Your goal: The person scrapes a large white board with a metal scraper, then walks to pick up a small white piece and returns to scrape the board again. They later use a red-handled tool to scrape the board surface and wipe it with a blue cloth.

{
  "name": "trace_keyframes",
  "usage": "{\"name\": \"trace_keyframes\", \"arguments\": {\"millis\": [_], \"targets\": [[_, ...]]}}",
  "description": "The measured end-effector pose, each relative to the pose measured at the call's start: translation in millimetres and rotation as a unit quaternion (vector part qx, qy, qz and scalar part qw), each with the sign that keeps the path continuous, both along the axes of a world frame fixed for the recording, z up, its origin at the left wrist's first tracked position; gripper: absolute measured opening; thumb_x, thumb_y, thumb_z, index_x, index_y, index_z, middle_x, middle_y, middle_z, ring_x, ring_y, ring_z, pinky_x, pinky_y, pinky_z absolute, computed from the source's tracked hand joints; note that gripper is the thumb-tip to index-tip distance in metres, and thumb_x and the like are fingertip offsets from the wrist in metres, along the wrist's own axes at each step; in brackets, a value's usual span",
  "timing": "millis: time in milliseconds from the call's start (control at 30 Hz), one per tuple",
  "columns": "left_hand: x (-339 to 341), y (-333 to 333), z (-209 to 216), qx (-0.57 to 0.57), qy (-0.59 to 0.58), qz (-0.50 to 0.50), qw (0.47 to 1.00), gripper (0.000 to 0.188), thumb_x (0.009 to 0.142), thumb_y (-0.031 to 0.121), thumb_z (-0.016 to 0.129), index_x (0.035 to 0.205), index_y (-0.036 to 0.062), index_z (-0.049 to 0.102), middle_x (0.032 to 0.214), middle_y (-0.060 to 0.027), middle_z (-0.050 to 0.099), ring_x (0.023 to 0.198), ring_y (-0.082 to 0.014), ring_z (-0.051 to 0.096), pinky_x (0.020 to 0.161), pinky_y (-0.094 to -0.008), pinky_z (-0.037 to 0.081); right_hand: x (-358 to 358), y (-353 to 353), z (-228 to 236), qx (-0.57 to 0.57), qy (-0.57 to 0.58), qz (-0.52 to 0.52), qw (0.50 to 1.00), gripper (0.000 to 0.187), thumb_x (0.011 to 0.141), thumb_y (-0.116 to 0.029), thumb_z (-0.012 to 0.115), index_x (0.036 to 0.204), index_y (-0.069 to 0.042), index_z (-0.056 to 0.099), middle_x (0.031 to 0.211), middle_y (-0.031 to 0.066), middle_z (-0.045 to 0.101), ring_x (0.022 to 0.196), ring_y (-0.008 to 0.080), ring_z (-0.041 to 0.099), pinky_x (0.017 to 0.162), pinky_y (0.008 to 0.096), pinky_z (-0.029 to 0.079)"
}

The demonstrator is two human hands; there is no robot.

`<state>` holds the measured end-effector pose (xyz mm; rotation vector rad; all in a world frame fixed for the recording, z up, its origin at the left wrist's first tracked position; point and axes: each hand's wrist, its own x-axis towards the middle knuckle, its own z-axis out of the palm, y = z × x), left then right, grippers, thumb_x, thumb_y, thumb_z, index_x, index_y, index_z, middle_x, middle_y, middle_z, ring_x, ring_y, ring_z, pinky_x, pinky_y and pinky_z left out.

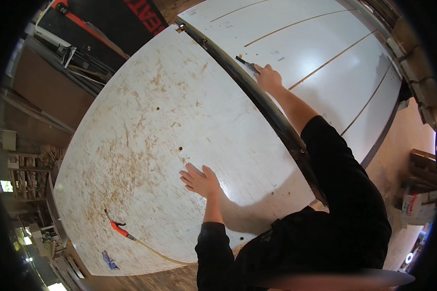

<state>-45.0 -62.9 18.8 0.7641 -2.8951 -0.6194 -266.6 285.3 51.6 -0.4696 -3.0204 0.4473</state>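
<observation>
My right arm reaches forward over the white panel with thin brown lines (320, 36). My right hand (269, 78) is closed around a slim tool with a dark flat tip (243, 62), whose exact kind I cannot make out. The tip points to the far left, near the dark gap (257, 94) between this panel and the scuffed white board (228, 116). Over that board, my left hand (201, 180) is palm down with fingers apart, holding nothing. Whether it touches the surface is unclear.
A red air blow gun (120, 229) with a yellowish hose (160, 254) lies on the board's near left, beside a crumpled blue scrap (109, 260). Brown dust and small dark holes mark the board. Stacked timber (424, 167) stands at the right, dark sheets (97, 24) at the far left.
</observation>
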Motion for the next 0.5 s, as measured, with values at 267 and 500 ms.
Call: {"name": "trace_keyframes", "arguments": {"millis": [267,500], "targets": [[-10,7,2,0.007,-0.011,0.001,1.000,0.065,0.090,0.037,0.050,0.146,0.0108,0.030,0.155,-0.0253,0.015,0.144,-0.0430,0.011,0.114,-0.0573,0.011,-14,25,-1,-0.006,0.029,0.003,1.000,0.041,0.094,-0.035,0.053,0.134,-0.026,0.053,0.112,0.0180,0.057,0.096,0.0371,0.063,0.082,0.0470,0.052],[-4,2,0,0.004,-0.019,0.007,1.000,0.065,0.091,0.038,0.050,0.147,0.0106,0.029,0.156,-0.0241,0.014,0.144,-0.0422,0.010,0.114,-0.0567,0.010,4,26,4,-0.042,0.021,0.034,0.998,0.041,0.092,-0.035,0.055,0.132,-0.025,0.056,0.111,0.0192,0.058,0.095,0.0379,0.062,0.083,0.0444,0.052]]}}
